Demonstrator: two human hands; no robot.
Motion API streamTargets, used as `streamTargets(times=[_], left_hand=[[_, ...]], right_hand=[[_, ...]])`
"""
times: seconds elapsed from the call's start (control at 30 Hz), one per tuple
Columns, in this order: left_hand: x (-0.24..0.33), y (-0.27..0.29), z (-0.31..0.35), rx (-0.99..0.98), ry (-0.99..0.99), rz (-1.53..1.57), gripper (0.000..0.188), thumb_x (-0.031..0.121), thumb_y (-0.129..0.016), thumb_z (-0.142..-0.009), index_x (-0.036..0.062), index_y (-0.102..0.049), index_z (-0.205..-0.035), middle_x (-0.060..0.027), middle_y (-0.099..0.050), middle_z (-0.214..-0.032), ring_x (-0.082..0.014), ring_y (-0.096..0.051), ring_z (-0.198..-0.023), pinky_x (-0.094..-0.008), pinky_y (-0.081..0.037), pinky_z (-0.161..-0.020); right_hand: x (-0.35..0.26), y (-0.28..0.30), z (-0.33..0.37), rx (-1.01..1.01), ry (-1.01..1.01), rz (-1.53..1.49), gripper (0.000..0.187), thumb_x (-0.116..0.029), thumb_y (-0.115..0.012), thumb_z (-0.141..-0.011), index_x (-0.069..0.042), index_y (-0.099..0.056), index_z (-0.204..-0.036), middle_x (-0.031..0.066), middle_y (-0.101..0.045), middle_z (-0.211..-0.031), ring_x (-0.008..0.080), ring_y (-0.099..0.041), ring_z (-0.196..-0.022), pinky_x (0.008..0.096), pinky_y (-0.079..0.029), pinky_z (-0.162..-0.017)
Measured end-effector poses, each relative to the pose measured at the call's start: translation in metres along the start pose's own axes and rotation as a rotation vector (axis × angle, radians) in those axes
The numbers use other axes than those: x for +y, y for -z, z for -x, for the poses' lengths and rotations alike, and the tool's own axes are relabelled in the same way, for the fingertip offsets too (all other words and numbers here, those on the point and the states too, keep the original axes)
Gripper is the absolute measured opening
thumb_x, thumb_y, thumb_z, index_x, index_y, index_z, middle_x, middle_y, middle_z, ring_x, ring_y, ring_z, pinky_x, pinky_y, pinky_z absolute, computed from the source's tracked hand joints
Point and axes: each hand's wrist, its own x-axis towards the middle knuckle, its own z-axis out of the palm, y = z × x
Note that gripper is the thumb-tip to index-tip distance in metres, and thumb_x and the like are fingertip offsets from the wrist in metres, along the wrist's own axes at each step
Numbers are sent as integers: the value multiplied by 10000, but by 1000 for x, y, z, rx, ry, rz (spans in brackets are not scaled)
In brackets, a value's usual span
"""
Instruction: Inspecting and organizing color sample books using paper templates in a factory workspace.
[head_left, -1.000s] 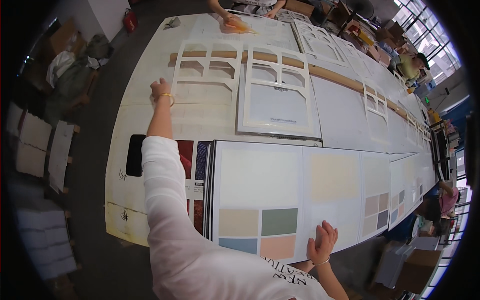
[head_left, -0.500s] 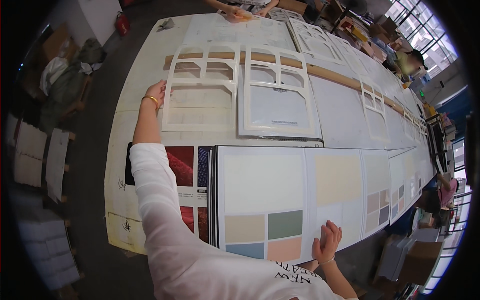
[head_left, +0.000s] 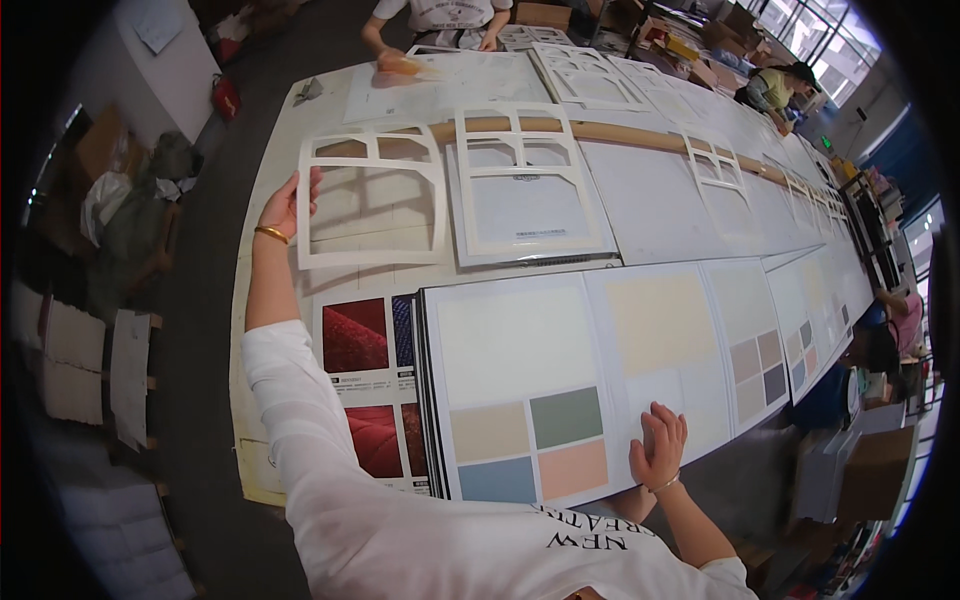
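My left hand (head_left: pixel 290 208) is closed on the left edge of a white cut-out frame sheet (head_left: pixel 437 215), with fingers inside its opening. The sheet is partly raised and casts a shadow on the table. Beside it a second white cut-out frame (head_left: pixel 463 200) lies over a pale printed book or folder (head_left: pixel 540 205), its top on a long brown cardboard tube (head_left: pixel 630 137). My right hand (head_left: pixel 660 448) rests open on the near part of a long fold-out colour sample board (head_left: pixel 515 340), whose panels carry cream, green, blue and peach blocks.
Red fabric-print pages (head_left: pixel 355 335) lie left of the sample board. More cut-out frames (head_left: pixel 715 165) lean along the tube. Across the table a person's hand (head_left: pixel 395 65) moves over a pale sheet. Another person (head_left: pixel 775 92) works at the far right. Stacked boards (head_left: pixel 130 375) stand left of the table.
My left hand has drawn the left frame sheet toward me and slightly left, lifting it. My right hand stays on the sample board. The person opposite has moved their hand left.
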Motion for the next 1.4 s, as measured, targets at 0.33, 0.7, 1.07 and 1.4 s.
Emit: streamTargets(times=[0.33,0.7,1.07,1.4], left_hand=[[107,-150,75,-203,-123,138,297,284,-580,-1006,78,-639,-1211,-135,-650,-1297,-230,-661,-1127,-357,-551,-908],[67,-397,166,-59,-221,205,316,235,-460,-1052,-14,-646,-1112,-183,-623,-1321,-265,-587,-1250,-356,-529,-921],[-23,-484,206,-486,23,687,399,230,-311,-1091,-68,-562,-1178,-177,-622,-1302,-258,-599,-1222,-395,-538,-966],[-50,-503,254,-612,163,976,490,274,-229,-1104,-48,-393,-1434,-174,-578,-1379,-234,-608,-1215,-381,-508,-987]], right_hand=[[-4,5,-1,11,-21,-66,471,-219,-670,-780,-90,-593,-1227,123,-538,-1379,335,-475,-1292,561,-226,-1129],[-31,69,-61,275,379,-332,122,-135,-757,-800,-134,-693,-903,8,-714,-947,195,-668,-914,478,-387,-1028],[-92,138,-145,773,564,-133,249,-216,-803,-761,-154,-567,-711,-41,-654,-834,173,-602,-816,341,-385,-819],[-80,105,-187,860,305,5,353,-184,-771,-767,-215,-648,-1095,-68,-632,-1050,131,-573,-999,398,-281,-944]])
